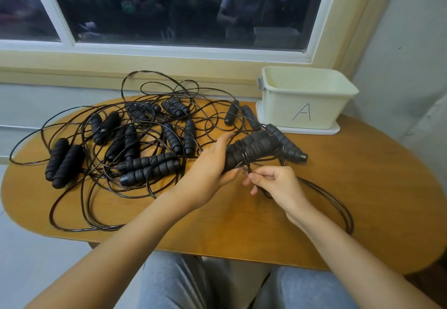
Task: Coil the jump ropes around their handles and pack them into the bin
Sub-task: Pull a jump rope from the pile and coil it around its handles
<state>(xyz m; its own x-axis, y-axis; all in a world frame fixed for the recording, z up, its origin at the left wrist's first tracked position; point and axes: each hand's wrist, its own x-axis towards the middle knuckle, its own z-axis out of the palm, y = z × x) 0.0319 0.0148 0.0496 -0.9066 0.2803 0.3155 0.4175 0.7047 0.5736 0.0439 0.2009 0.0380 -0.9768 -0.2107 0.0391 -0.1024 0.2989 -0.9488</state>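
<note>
Handles first: my left grip point(208, 170) is clenched round a pair of black foam handles point(254, 149) laid side by side. The thumb is over the top and the fingers are underneath, and the far ends of the pair aim toward the bin point(278, 112). I cannot tell whether the pair touches the table point(242, 226) or sits just above it. A few turns of thin black cord point(243, 157) cross the pair near its middle. My right grip point(278, 182) is pinching that same cord just below the handles, thumb and forefinger closed on it and the other fingers curled. From the pinch the cord runs off to the right in a long double loop point(343, 209) that lies on the table and reaches toward its near right edge.

Just behind the held pair, one loose handle point(287, 145) lies on the table with its capped end to the right. To the left, the other jump ropes point(135, 139) make a tangled heap. Their handles lie mostly in pairs at all angles, and the cords cross over one another, with some loops passing beyond the left edge of the table. I cannot tell which cord belongs to which handles.

The bin is cream plastic with an "A" point(302, 112) drawn on its front. It stands at the far right of the table on a white tray point(314, 130), near the tips of the held handles but apart from them. A dark window point(169, 6) runs along behind the table. Knees in light jeans point(169, 284) show below the near edge.
</note>
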